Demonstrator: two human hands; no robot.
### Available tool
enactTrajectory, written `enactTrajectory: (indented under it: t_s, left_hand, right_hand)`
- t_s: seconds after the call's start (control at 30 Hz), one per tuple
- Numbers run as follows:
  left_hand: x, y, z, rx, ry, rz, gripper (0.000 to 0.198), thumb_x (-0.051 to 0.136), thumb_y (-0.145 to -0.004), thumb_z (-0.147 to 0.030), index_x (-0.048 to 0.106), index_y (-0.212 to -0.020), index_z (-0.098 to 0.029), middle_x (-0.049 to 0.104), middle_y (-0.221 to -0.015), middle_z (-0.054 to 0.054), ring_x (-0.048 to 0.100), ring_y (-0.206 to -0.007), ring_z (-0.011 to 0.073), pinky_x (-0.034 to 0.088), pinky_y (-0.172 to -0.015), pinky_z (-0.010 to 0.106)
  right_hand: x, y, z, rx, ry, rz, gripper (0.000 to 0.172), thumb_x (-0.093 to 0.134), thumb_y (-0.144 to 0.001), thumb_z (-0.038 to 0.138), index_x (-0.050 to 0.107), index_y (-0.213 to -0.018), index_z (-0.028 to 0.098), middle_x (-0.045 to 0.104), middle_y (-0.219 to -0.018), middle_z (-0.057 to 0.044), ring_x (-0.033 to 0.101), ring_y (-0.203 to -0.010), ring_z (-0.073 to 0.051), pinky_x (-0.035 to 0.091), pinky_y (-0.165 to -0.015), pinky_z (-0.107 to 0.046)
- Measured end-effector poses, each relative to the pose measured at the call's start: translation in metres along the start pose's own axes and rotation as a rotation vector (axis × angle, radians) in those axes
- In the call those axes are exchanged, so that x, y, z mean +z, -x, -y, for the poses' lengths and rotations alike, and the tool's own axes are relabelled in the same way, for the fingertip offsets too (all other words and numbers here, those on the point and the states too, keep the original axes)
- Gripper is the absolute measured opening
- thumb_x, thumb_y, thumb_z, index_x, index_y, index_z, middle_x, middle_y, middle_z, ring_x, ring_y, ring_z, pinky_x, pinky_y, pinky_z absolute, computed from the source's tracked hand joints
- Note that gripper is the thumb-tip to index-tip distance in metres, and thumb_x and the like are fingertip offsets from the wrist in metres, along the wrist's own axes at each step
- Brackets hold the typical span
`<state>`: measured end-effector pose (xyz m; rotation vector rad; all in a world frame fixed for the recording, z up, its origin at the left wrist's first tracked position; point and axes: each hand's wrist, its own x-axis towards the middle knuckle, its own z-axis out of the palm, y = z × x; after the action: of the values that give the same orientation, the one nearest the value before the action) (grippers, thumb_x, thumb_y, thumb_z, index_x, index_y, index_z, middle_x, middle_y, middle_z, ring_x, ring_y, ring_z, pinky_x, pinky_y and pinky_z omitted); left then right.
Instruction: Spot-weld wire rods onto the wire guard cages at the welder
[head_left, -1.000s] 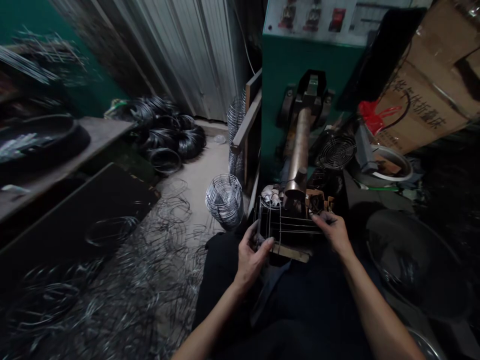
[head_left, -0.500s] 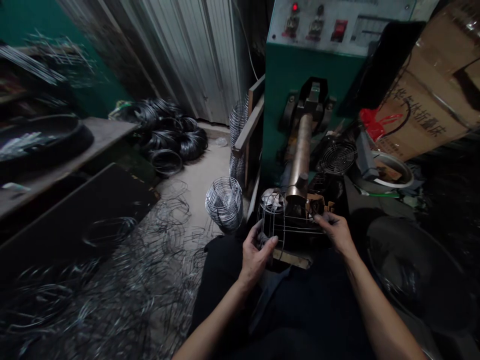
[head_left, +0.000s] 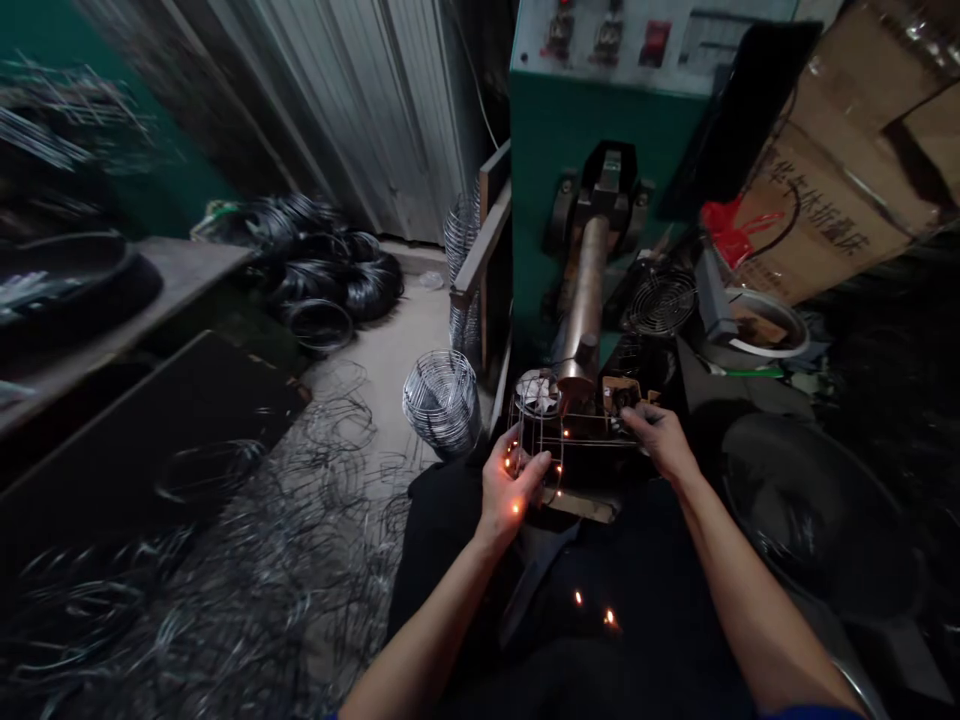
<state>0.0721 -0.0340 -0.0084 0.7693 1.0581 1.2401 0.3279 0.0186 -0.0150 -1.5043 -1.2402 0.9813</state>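
- Gripping the wire frame (head_left: 559,440) at its near-left corner, the left hand (head_left: 508,490) is closed around the thin rods, sparks scattered about it.
- The right hand (head_left: 658,443) pinches the frame's far-right edge, just below the welder's copper arm (head_left: 583,300).
- The frame looks light, stiff and springy, likely hot near the joint; the outer rods are best held.
- A wire basket (head_left: 442,400) stands left of the left hand.

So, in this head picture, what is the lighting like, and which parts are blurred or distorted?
Head view: dim overall; orange sparks glow around the left hand and the wire frame. The loose wire on the floor at the lower left is smeared. The wide lens bends the corrugated wall and stretches the edges. The right hand is fairly sharp.
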Motion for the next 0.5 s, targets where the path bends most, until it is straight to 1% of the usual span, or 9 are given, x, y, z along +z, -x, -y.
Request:
enactTrajectory:
  t_s: [0.07, 0.13, 0.2, 0.27, 0.3, 0.33, 0.4, 0.43, 0.5]
  left_hand:
    - [-0.003, 0.010, -0.005, -0.028, 0.000, -0.011, 0.078, 0.082, -0.072, -0.043, 0.046, -0.135, -0.016, 0.048, -0.063, -0.009, 0.043, -0.037, 0.0066, 0.039, -0.035, 0.020]
    - [-0.013, 0.026, -0.016, -0.098, 0.008, 0.009, 0.075, 0.083, -0.070, -0.042, 0.049, -0.132, -0.015, 0.055, -0.068, -0.006, 0.048, -0.041, 0.0078, 0.042, -0.039, 0.021]
    - [-0.029, 0.044, -0.033, -0.215, 0.009, 0.118, 0.068, 0.085, -0.068, -0.039, 0.056, -0.124, -0.014, 0.064, -0.079, 0.002, 0.060, -0.053, 0.0128, 0.051, -0.051, 0.025]
    - [-0.047, 0.057, -0.053, -0.301, 0.013, 0.266, 0.066, 0.088, -0.063, -0.037, 0.061, -0.120, -0.014, 0.070, -0.095, 0.012, 0.070, -0.076, 0.0233, 0.057, -0.068, 0.034]
    - [-0.056, 0.060, -0.062, -0.313, 0.015, 0.319, 0.070, 0.090, -0.060, -0.038, 0.063, -0.120, -0.014, 0.070, -0.103, 0.016, 0.070, -0.087, 0.0293, 0.057, -0.076, 0.039]
    - [-0.063, 0.062, -0.068, -0.311, 0.011, 0.346, 0.076, 0.091, -0.057, -0.041, 0.064, -0.123, -0.016, 0.069, -0.110, 0.018, 0.069, -0.096, 0.0344, 0.057, -0.081, 0.043]
    - [-0.071, 0.063, -0.071, -0.304, -0.028, 0.332, 0.089, 0.092, -0.049, -0.047, 0.064, -0.128, -0.020, 0.066, -0.121, 0.019, 0.065, -0.106, 0.0407, 0.056, -0.083, 0.047]
    - [-0.073, 0.064, -0.065, -0.314, -0.074, 0.298, 0.092, 0.092, -0.047, -0.049, 0.063, -0.130, -0.023, 0.065, -0.125, 0.018, 0.064, -0.110, 0.0418, 0.057, -0.082, 0.047]
    - [-0.076, 0.071, -0.044, -0.350, -0.212, 0.188, 0.090, 0.090, -0.050, -0.050, 0.060, -0.133, -0.030, 0.065, -0.129, 0.013, 0.062, -0.115, 0.0404, 0.058, -0.083, 0.045]
  right_hand:
    - [-0.012, 0.010, -0.009, -0.032, -0.029, 0.093, 0.052, 0.068, -0.077, 0.064, 0.048, -0.059, 0.019, 0.044, -0.057, 0.004, 0.038, -0.054, -0.010, 0.030, -0.050, -0.024]
    - [-0.028, 0.027, -0.017, -0.016, -0.031, 0.220, 0.050, 0.066, -0.079, 0.064, 0.059, -0.065, 0.017, 0.055, -0.064, 0.000, 0.050, -0.060, -0.012, 0.040, -0.057, -0.025]
    - [-0.043, 0.050, -0.022, 0.107, 0.001, 0.341, 0.049, 0.066, -0.081, 0.063, 0.067, -0.075, 0.015, 0.062, -0.069, -0.004, 0.059, -0.064, -0.015, 0.046, -0.061, -0.027]
    - [-0.052, 0.072, -0.023, 0.271, 0.053, 0.447, 0.049, 0.063, -0.084, 0.062, 0.072, -0.090, 0.014, 0.064, -0.068, -0.004, 0.062, -0.058, -0.017, 0.047, -0.055, -0.028]
    - [-0.053, 0.081, -0.023, 0.325, 0.076, 0.495, 0.048, 0.063, -0.085, 0.060, 0.072, -0.098, 0.015, 0.065, -0.068, -0.004, 0.062, -0.055, -0.017, 0.047, -0.052, -0.027]
    - [-0.052, 0.090, -0.024, 0.340, 0.089, 0.531, 0.046, 0.065, -0.084, 0.057, 0.073, -0.103, 0.016, 0.066, -0.070, -0.005, 0.062, -0.055, -0.017, 0.046, -0.050, -0.027]
    - [-0.042, 0.103, -0.029, 0.285, 0.081, 0.558, 0.042, 0.073, -0.079, 0.048, 0.073, -0.108, 0.018, 0.070, -0.081, -0.005, 0.064, -0.064, -0.018, 0.048, -0.055, -0.026]
    - [-0.035, 0.109, -0.033, 0.240, 0.071, 0.553, 0.043, 0.077, -0.075, 0.043, 0.073, -0.110, 0.019, 0.071, -0.089, -0.005, 0.066, -0.072, -0.018, 0.050, -0.060, -0.026]
    - [-0.020, 0.118, -0.047, 0.199, 0.068, 0.555, 0.044, 0.078, -0.073, 0.038, 0.072, -0.114, 0.022, 0.072, -0.100, -0.004, 0.066, -0.084, -0.020, 0.051, -0.068, -0.026]
